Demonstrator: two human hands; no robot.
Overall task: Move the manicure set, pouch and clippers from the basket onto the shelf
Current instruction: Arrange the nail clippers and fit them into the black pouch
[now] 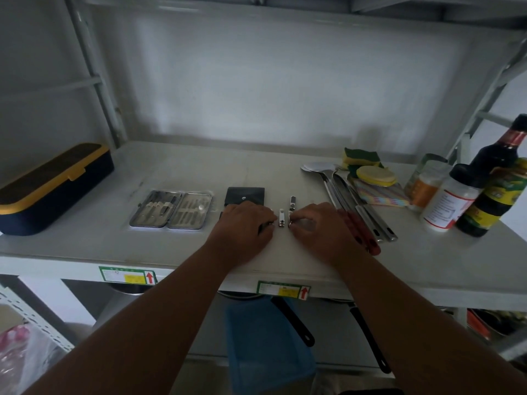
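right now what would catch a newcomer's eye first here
Both hands, left and right, meet at mid-shelf over small nail clippers. Left of them an open manicure set lies flat, with a dark pouch between. A yellow-lidded box sits far left, a dark bottle far right.

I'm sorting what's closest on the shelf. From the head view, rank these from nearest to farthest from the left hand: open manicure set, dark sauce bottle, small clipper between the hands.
From the left hand:
1. Small clipper, just right of its fingertips.
2. Open manicure set, to its left.
3. Dark sauce bottle, at the shelf's far right.
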